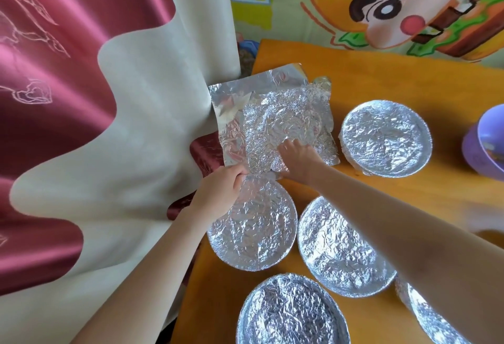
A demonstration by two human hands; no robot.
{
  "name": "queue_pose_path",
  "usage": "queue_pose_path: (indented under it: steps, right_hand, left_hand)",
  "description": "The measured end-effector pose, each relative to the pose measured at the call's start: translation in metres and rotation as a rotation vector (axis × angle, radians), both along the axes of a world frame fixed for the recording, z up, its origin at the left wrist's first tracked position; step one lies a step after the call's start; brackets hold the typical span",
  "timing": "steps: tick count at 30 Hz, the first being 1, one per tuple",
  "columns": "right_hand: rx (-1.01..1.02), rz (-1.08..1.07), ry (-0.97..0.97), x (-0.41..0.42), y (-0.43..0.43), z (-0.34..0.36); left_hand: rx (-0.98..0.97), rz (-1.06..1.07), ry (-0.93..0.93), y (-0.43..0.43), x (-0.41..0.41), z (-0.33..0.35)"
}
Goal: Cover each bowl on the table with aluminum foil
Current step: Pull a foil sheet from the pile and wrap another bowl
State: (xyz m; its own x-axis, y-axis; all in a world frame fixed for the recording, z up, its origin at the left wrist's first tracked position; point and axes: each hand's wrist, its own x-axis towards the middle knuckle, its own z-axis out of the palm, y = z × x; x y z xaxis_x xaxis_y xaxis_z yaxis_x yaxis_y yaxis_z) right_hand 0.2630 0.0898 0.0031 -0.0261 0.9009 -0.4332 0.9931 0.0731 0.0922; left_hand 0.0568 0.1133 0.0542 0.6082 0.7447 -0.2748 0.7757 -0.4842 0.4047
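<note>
A crinkled sheet of aluminum foil [275, 114] lies over a bowl at the table's far left corner, a round rim showing through it. My left hand [221, 191] pinches the sheet's near edge. My right hand [298, 158] presses down on the foil, fingers spread. Several bowls stand wrapped tight in foil: one just below my left hand [256, 229], one in the middle [341, 251], one at the back right [384, 137], one at the front [291, 313] and one partly hidden under my right forearm [428, 319].
The orange wooden table [409, 193] ends at its left edge beside a red and cream curtain [95, 125]. A purple bowl [485, 142] without foil sits at the right edge. A cartoon mat [381, 2] lies beyond the table.
</note>
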Motion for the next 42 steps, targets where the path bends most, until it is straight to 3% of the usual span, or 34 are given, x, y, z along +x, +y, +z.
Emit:
queue_pose_path:
  steps: [15,24,33,38,42]
  right_hand:
    - [-0.109,-0.167,-0.018,-0.009,-0.012,0.006]
    - [-0.031,-0.172,-0.011,0.001,-0.011,-0.001]
    - [0.175,-0.521,0.667,0.033,-0.006,0.061]
    - [0.446,-0.604,0.861,0.029,-0.026,0.104]
    - [0.477,-0.722,1.184,0.021,-0.055,0.138]
  left_hand:
    - [-0.013,0.028,-0.021,-0.006,-0.004,0.000]
    - [-0.010,0.034,-0.025,-0.010,-0.003,0.002]
    - [-0.017,0.035,0.008,-0.011,0.006,0.002]
    - [-0.077,0.114,-0.362,-0.025,0.036,0.029]
    - [-0.265,0.083,-0.590,-0.051,0.075,0.070]
